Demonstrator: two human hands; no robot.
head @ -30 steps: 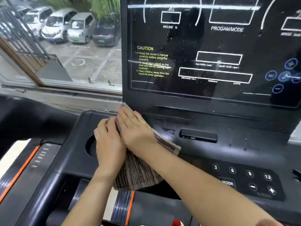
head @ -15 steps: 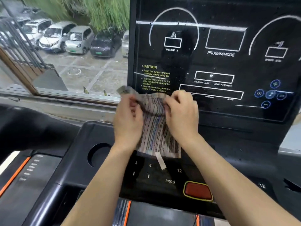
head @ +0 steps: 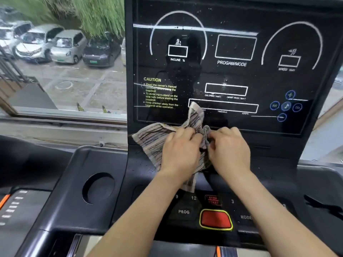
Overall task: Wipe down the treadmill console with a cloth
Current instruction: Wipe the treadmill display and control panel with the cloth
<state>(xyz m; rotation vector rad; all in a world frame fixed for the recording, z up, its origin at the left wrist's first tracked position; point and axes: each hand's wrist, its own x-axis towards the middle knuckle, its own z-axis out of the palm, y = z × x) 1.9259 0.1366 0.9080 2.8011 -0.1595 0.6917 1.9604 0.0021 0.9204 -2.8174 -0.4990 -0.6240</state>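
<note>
Left hand [head: 178, 151] knuckles up, fingers curled down into a striped cloth [head: 152, 140], gripping a bunch of it near the middle. Right hand [head: 230, 151] just beside, back to the camera too, thumb and fingers pinching a grey, twisted fold of the same cloth, fingertips of both hands nearly meeting over it. Bare forearms reaching up from the bottom edge of the view, converging on the cloth.

Cloth held crumpled between the two, level with the lower edge of the display panel [head: 235, 21] of the treadmill console [head: 104, 160]. One pale-edged corner standing up over the long white-outlined box at the bottom of the panel. A wide flap spread leftward across the panel's lower left corner. A narrower tail hanging below the left wrist, ending just above the keypad numbers 9 and 12. Hard to tell whether touching the glass or held just clear of it.

Above the hands, glossy black panel with specks and smears, white arcs and boxes marked INCLINE %, PROGAM/MODE and SPEED. Yellow CAUTION notice [head: 160, 93] at the left, cluster of blue round icons [head: 285, 106] at the right. Below the hands, a red button [head: 216, 218] ringed in yellow, between keys lettered PROG [head: 183, 211] and MODE. Round cup holder [head: 98, 188] sunk in the console left of the forearms. Farther left, a window [head: 65, 112] looking onto parked cars [head: 68, 46] on grey paving, green foliage behind.
</note>
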